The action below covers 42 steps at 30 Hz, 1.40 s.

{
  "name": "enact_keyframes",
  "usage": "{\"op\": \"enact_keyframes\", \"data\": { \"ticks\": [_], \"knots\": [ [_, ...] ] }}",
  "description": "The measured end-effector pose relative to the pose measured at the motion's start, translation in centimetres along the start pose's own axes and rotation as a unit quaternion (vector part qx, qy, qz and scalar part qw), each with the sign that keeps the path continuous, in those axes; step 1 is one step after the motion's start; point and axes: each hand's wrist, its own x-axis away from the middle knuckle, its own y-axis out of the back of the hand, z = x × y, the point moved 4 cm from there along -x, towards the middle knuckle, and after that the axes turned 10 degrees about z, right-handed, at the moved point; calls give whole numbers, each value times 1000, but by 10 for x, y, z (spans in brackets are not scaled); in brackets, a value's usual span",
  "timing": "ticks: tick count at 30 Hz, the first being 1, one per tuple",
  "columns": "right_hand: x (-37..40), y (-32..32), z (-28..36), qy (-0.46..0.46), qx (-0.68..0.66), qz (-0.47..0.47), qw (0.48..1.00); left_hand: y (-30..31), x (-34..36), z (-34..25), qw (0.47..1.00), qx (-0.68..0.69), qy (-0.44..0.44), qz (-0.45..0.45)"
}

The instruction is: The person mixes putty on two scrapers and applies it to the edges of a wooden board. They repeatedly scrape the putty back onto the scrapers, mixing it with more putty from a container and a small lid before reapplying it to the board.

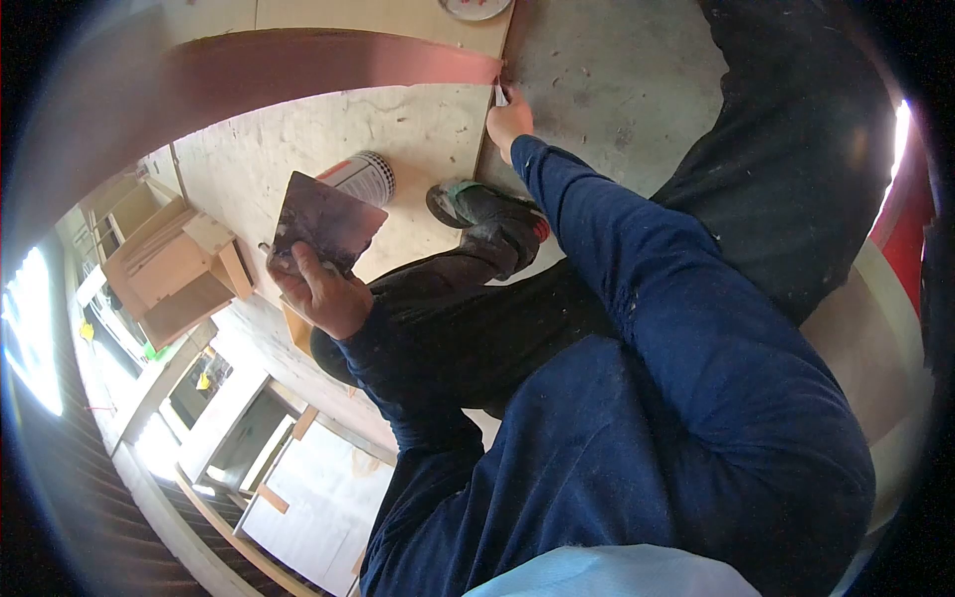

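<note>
On the left of the view my left hand (326, 291) is closed round the lower edge of a dark, smeared square plate (328, 221), thumb on its face. Farther up, my right hand (509, 117) is closed on a small pale blade-like tool (499, 96). The tool is at the right end of a long curved pink piece (328, 62), which arches across the top left. Between the plate and the pink piece, a can with a printed label (363, 181) lies close behind the plate.
A pale wooden board (428, 129) lies beneath the pink piece. Grey floor (617, 80) shows at the top right. My shoe (487, 204) is near the board's edge. Stacked wooden pieces (169, 264) stand at the left. A round lid (476, 8) is at the top.
</note>
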Motion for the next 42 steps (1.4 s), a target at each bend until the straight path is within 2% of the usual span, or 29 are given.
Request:
{"op": "enact_keyframes", "data": {
  "ticks": [2,7,9,10,12,13,15,17,19,21,22,23,24,25,26,28,30,31,32,33,34,35,36,37,38,39,42],
  "knots": [
    [9,-1,6,9,-12,2,1000,-3,3,-7,999,-29,22,-4],
    [13,-5,2,56,-9,13,998,7,3,6,1000,13,6,-13],
    [19,-4,3,115,5,15,993,12,4,10,1000,17,5,-20],
    [22,-1,3,119,5,14,993,11,4,9,999,-19,-28,-3],
    [34,-1,1,148,-75,117,979,12,3,7,996,-54,-62,15],
    [44,1,5,151,-75,117,979,11,2,6,997,-51,-54,28],
    [74,-1,29,274,133,194,933,11,1,3,997,-44,-47,40],
    [102,-18,54,349,104,228,903,12,-3,3,998,-1,1,63],
    [148,-30,104,483,150,237,829,15,-7,5,998,-2,9,54],
    [178,-39,135,535,104,332,770,29,-14,23,999,-7,18,44],
    [179,-49,131,537,106,333,768,39,-20,40,997,4,-15,78],
    [184,-58,126,596,111,316,730,39,-23,41,992,16,-48,114],
    [187,-63,119,653,116,296,688,42,-25,46,992,19,-50,113],
    [186,-58,118,653,117,296,687,41,-26,46,989,87,-28,113],
    [182,-50,114,641,193,281,688,36,-25,41,982,154,-6,112],
    [165,-45,83,598,360,228,679,24,-12,14,979,185,16,80],
    [136,-33,43,493,357,406,682,21,-6,11,974,216,38,51],
    [113,-24,16,421,330,344,772,25,-8,15,996,76,-33,27],
    [90,-15,-7,341,299,278,847,26,-9,15,993,-64,-102,-2],
    [70,-5,-15,260,240,203,913,24,-7,13,993,-64,-98,-7],
    [51,6,-23,172,177,124,961,19,-3,8,997,-5,-81,8],
    [26,17,-28,105,164,122,973,14,-1,4,996,54,-66,26],
    [7,27,-33,38,148,117,981,12,1,2,996,52,-64,26],
    [5,28,-25,35,147,116,982,12,1,0,997,51,-47,15],
    [3,34,-16,-27,9,105,994,12,0,1,998,51,-31,2],
    [2,38,-9,-88,-129,92,983,14,-1,6,998,50,-30,4],
    [-12,35,6,-96,-150,108,978,19,-7,26,997,-4,-71,37]
  ]
}}
